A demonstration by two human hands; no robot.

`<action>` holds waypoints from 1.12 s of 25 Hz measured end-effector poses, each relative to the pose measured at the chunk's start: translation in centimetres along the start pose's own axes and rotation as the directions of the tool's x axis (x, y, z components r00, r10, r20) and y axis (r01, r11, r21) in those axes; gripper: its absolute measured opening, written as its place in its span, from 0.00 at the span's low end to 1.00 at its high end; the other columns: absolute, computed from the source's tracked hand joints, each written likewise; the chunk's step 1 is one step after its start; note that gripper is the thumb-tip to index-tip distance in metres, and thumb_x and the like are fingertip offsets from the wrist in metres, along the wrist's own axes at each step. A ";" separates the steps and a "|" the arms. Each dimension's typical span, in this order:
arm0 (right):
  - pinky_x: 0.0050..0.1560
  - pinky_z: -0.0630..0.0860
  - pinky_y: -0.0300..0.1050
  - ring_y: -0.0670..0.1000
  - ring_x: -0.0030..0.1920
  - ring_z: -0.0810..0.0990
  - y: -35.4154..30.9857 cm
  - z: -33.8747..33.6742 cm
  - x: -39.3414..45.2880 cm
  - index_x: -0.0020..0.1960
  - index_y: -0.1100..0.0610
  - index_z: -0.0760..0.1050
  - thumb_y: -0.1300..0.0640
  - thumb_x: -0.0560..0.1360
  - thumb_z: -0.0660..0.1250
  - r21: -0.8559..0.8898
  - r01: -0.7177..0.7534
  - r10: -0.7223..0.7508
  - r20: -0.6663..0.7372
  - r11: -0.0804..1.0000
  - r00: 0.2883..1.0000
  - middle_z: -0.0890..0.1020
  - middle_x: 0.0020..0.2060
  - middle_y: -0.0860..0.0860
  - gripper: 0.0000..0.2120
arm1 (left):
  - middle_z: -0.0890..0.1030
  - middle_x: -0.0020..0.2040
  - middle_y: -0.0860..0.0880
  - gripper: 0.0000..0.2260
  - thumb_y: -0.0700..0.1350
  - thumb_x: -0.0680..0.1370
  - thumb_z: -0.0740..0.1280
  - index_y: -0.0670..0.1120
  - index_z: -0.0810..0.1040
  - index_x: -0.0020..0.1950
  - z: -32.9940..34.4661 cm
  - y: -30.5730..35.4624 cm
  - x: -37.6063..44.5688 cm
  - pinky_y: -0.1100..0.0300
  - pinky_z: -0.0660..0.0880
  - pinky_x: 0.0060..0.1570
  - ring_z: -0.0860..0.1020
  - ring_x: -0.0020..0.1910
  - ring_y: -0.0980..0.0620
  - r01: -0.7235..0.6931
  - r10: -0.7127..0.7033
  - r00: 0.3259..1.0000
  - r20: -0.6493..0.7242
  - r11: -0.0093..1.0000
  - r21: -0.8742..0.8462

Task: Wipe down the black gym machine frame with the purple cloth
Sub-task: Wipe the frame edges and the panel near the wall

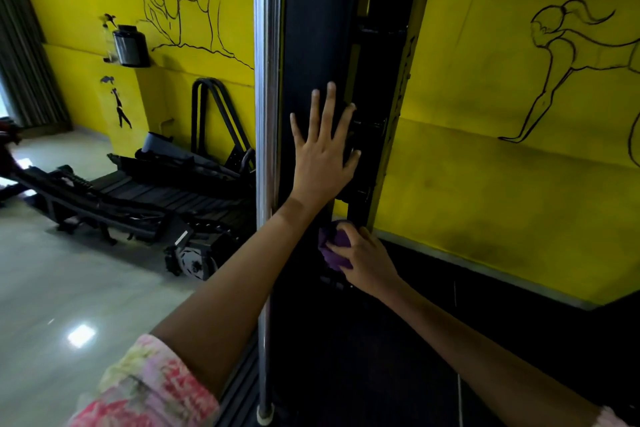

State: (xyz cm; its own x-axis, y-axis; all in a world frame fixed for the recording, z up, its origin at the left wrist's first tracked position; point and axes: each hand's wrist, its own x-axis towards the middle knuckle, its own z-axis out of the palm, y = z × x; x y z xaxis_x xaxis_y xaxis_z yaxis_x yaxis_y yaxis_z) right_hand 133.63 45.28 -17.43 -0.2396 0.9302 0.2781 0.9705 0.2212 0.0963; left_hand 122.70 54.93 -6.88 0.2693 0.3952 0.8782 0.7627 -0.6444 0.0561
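Observation:
The black gym machine frame [311, 28] stands upright in the middle of the view, with a chrome guide rod [266, 80] along its left side. My left hand [320, 149] lies flat on the frame's front face, fingers straight and spread. Lower down, my right hand [367, 260] grips the bunched purple cloth [333, 246] and holds it against the frame. Most of the cloth is hidden under my fingers.
Yellow walls with black line drawings [554, 80] stand behind the frame on both sides. A low black exercise machine [138, 198] lies on the shiny pale floor [69, 288] to the left. A black jar [129, 45] sits on a wall ledge.

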 end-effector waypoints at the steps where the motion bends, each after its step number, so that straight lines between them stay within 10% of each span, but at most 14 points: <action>1: 0.49 0.76 0.58 0.63 0.59 0.73 0.5 0.1 -0.8 0.61 0.51 0.77 0.57 0.68 0.74 -0.023 0.019 -0.019 0.019 1.000 1.000 0.69 0.66 0.54 0.22 | 0.54 0.77 0.39 0.31 0.54 0.75 0.66 0.46 0.62 0.75 0.1 0.0 0.0 0.33 0.51 0.70 0.49 0.76 0.40 -0.003 0.003 1.000 -0.005 1.000 0.005; 12: 0.33 0.79 0.50 0.59 0.45 0.79 0.6 0.3 -1.2 0.51 0.51 0.81 0.54 0.53 0.82 -0.031 0.002 -0.002 0.020 1.000 1.000 0.75 0.55 0.55 0.27 | 0.55 0.77 0.38 0.35 0.54 0.74 0.65 0.45 0.57 0.77 0.5 -0.4 -1.4 0.33 0.50 0.70 0.48 0.76 0.40 -0.006 0.006 1.000 0.009 1.000 0.016; 19: 0.34 0.79 0.51 0.61 0.47 0.80 -1.2 7.4 -2.5 0.55 0.50 0.81 0.55 0.57 0.79 -0.021 0.063 -0.059 0.163 0.998 0.985 0.77 0.57 0.56 0.26 | 0.46 0.78 0.42 0.29 0.65 0.78 0.49 0.50 0.67 0.73 2.1 -1.3 -8.1 0.33 0.44 0.70 0.42 0.76 0.42 0.010 0.013 0.970 0.245 0.996 -0.092; 28: 0.45 0.77 0.55 0.62 0.53 0.75 -1.5 7.0 -2.9 0.58 0.52 0.78 0.55 0.68 0.73 -0.020 -0.047 0.050 0.187 0.999 0.981 0.73 0.61 0.56 0.19 | 0.50 0.77 0.38 0.36 0.59 0.70 0.71 0.49 0.64 0.74 1.8 -1.3 -8.2 0.29 0.53 0.67 0.45 0.75 0.38 -0.028 0.014 0.962 0.272 0.998 0.050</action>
State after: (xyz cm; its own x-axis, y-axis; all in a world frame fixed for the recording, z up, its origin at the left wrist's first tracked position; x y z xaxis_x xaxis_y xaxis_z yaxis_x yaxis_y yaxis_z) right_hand 133.02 44.27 -25.09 -0.1816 0.9784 0.0986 0.9799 0.1716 0.1021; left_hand 120.59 53.69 -15.05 0.4297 0.5497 0.7164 0.7834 -0.6215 0.0070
